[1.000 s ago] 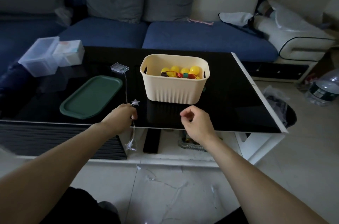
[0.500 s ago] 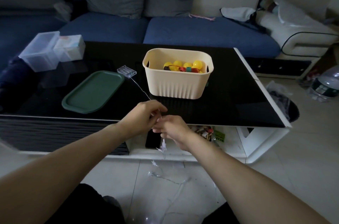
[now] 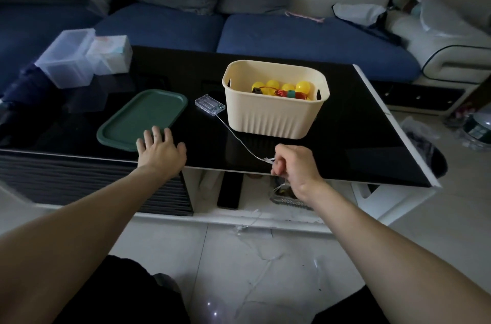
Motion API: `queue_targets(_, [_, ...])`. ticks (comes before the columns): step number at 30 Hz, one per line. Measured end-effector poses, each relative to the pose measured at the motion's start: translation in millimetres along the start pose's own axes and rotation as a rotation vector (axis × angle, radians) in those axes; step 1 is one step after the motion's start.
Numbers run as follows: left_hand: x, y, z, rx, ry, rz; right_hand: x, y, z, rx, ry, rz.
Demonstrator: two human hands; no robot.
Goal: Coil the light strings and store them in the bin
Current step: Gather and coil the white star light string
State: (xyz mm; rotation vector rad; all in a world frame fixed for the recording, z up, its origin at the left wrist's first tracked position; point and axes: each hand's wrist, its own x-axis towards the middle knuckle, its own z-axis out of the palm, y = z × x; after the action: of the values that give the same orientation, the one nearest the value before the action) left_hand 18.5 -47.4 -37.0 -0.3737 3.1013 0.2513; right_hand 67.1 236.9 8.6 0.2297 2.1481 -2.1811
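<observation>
The light string [image 3: 236, 137] runs from a clear battery box [image 3: 210, 104] on the black desk [image 3: 358, 137] across the glass to my right hand [image 3: 293, 165], then drops off the near edge to the floor, where more of it lies loose with a few lit points. My right hand is curled into a fist at the desk's front edge, pinching the wire between thumb and fingers. My left hand [image 3: 159, 152] is spread flat, fingers straight, holding nothing; its fingertips reach the near rim of the green tray [image 3: 143, 118], and I cannot tell whether the palm rests on the glass.

The battery box sits between the tray and the bin [image 3: 275, 114], just beside the bin's left wall. The cream bin stands upright near the middle of the desk and holds another string with yellow bulbs [image 3: 273, 84] and red wire. Two clear boxes [image 3: 85, 56] stand at the far left corner. Behind the desk is a blue sofa [image 3: 292, 34] with grey cushions.
</observation>
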Motion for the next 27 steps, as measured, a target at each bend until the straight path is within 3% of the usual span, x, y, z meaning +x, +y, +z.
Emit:
queue_targets(2, [-1.3, 7.2, -4.5, -0.036, 0.058, 0.060, -5.6, -0.4, -13.1, -0.016, -0.146, 0.015])
queue_targets(5, [-9.3, 27.8, -13.0, -0.144, 0.149, 0.357, -13.3, -1.8, -30.1, -0.042, -0.337, 0.085])
queue_targets(8, [-23.1, 60.4, -13.5, -0.103, 0.097, 0.661, -20.8, -11.0, -43.5, -0.042, -0.481, 0.160])
queue_targets(11, [-39.4, 88.2, -0.7, 0.056, -0.009, 0.811, -27.5, -21.7, -56.2, 0.065, -0.556, 0.150])
queue_targets(13, [-44.6, 97.5, 4.5, 0.109, -0.012, 0.894, -30.8, -27.0, -62.3, 0.165, -0.498, 0.103])
queue_targets(17, [-53.3, 107.9, -8.3, -0.130, 0.121, 0.939, -35.4, -34.5, -79.4, 0.348, -0.162, 0.017])
queue_targets(22, [-75.5, 118.2, -18.1, -0.325, -0.086, 0.892, -34.7, -43.0, -112.1, 0.614, 0.165, -0.039])
queue_targets(27, [-91.9, 126.7, -23.0, -0.496, -0.356, 0.773, -37.0, -43.7, -130.1, 0.721, 0.304, -0.045])
